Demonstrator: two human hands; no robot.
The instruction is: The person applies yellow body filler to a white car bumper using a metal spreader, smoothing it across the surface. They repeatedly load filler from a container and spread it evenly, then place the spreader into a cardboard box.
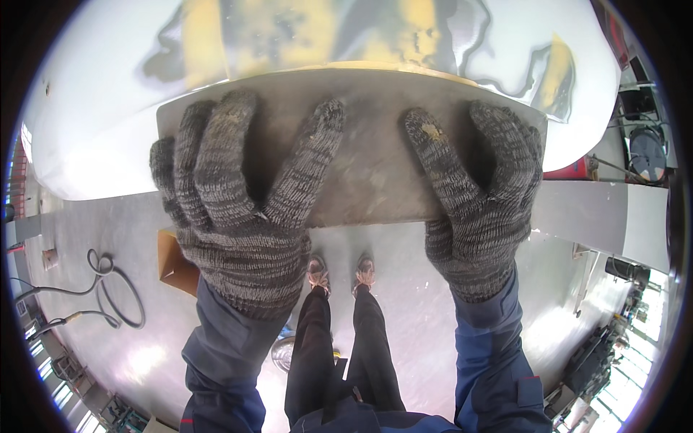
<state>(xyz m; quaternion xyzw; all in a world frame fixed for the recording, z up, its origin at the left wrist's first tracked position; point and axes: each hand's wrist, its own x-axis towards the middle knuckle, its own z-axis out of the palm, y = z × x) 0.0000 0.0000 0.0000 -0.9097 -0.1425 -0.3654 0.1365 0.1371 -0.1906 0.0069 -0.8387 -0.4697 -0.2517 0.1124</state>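
A wide grey-brown flat sheet point(372, 173) spans the space between my hands, its far edge against a white curved panel point(94, 123). The panel bears yellow and grey patches point(267, 36) like filler. My left hand point(242, 195), in a dark grey knitted glove, holds the sheet's left part, thumb and fingers spread over its upper face. On the right part, my right hand point(480, 187) grips in the same way, its outer fingers near the sheet's edge. The glove fingertips carry pale yellowish smears. What lies beneath the sheet is hidden.
A black hose point(119, 289) lies coiled on the pale floor at left. Beside my left wrist is a brown cardboard box point(177, 263). My shoes point(364, 270) stand below the sheet. At right are a grey flat surface point(599, 213) and a round fan-like object point(647, 154).
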